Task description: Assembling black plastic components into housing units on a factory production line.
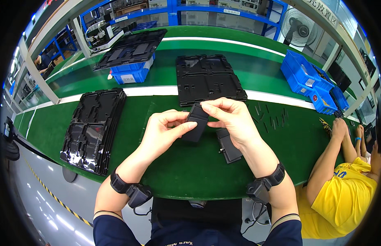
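Observation:
Between my hands, above the green work surface, is a flat black rectangular part [195, 130], held tilted. My left hand [168, 128] grips its left side, thumb on the face and fingers behind. At its upper end my right hand [229, 119] pinches with thumb and forefinger; anything small between those fingertips is hidden. A second black rectangular part [230, 148] lies on the surface just below my right hand, partly covered by it. Several thin black strips [274, 121] are scattered to the right of that hand.
A stack of black moulded trays [90, 129] stands at the left. Another black tray [207, 80] lies ahead, and more trays [133, 50] rest on a blue bin [131, 74]. Blue bins [301, 76] stand at the far right, near a co-worker in a yellow shirt [342, 197].

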Tool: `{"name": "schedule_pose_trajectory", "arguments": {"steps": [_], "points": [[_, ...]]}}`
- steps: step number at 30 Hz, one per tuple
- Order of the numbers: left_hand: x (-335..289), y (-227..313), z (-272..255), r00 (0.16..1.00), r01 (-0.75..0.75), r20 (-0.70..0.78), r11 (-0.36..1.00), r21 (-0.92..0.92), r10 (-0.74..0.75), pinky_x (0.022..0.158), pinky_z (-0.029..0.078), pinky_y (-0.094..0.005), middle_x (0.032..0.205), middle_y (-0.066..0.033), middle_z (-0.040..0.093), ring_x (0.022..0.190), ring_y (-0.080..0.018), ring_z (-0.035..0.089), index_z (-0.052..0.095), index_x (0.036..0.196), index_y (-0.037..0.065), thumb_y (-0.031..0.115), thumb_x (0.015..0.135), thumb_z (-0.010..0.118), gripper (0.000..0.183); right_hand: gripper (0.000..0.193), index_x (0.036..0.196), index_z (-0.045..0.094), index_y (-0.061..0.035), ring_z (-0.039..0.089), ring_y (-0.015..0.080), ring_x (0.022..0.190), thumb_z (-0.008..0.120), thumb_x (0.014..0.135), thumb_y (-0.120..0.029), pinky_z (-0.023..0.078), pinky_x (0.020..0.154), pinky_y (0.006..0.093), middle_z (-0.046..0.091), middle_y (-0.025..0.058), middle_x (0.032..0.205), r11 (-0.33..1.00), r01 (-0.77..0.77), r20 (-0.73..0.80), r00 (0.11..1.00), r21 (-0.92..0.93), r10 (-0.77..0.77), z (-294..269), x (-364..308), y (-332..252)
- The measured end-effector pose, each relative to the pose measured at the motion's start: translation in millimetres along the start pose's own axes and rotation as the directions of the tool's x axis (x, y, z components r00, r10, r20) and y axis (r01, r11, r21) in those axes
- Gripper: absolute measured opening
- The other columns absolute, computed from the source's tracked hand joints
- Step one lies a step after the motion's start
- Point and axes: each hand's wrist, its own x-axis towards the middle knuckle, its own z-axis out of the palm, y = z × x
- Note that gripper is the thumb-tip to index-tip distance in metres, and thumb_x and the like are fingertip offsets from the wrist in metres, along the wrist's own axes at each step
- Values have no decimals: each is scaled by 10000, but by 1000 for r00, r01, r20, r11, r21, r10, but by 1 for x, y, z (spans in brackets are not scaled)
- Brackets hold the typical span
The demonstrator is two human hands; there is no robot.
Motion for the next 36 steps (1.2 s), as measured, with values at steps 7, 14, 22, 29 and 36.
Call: {"name": "schedule_pose_trajectory", "arguments": {"steps": [7, 14, 22, 29, 36], "points": [[1, 4, 0, 998, -46, 48, 997, 59, 43, 562, 417, -191, 788, 8, 574, 664, -58, 526, 672, 945, 16, 83, 761, 691, 196, 177, 880, 660, -69, 599, 88, 771, 665, 802, -228, 498, 636, 230, 642, 13, 840, 995, 54, 17, 998, -85, -53, -1, -2, -1], [-2, 16, -5, 944, 248, 248, 964, -97, -218, 582, 424, -191, 818, 2, 592, 681, -59, 531, 677, 928, 14, 85, 745, 703, 198, 197, 823, 676, -56, 602, 86, 661, 707, 757, -239, 489, 577, 205, 652, 35, 743, 944, -144, 248, 943, -297, 222, -23, 4, -30], [0, 11, -7, 962, 158, 244, 980, -124, -124, 558, 410, -191, 765, 12, 573, 639, -50, 512, 673, 938, 9, 92, 758, 704, 200, 174, 815, 647, -28, 602, 80, 665, 693, 776, -190, 504, 607, 212, 643, 41, 751, 987, -70, 299, 948, -145, 112, -22, 8, -9], [2, 12, -13, 935, 176, 323, 982, -70, -144, 540, 398, -202, 729, 11, 540, 625, -65, 492, 678, 909, 10, 93, 753, 703, 179, 158, 842, 642, -31, 597, 71, 685, 686, 784, -171, 499, 625, 211, 642, 27, 766, 992, 42, 360, 933, -121, 5, -21, 9, -1], [0, 12, -17, 931, 175, 320, 984, 36, -178, 538, 412, -199, 734, 13, 583, 607, -50, 506, 673, 904, 19, 127, 749, 717, 193, 228, 969, 630, -46, 597, 59, 708, 687, 774, -150, 493, 622, 189, 648, 7, 799, 964, -127, 378, 901, -235, 211, -16, 2, -15]]}}
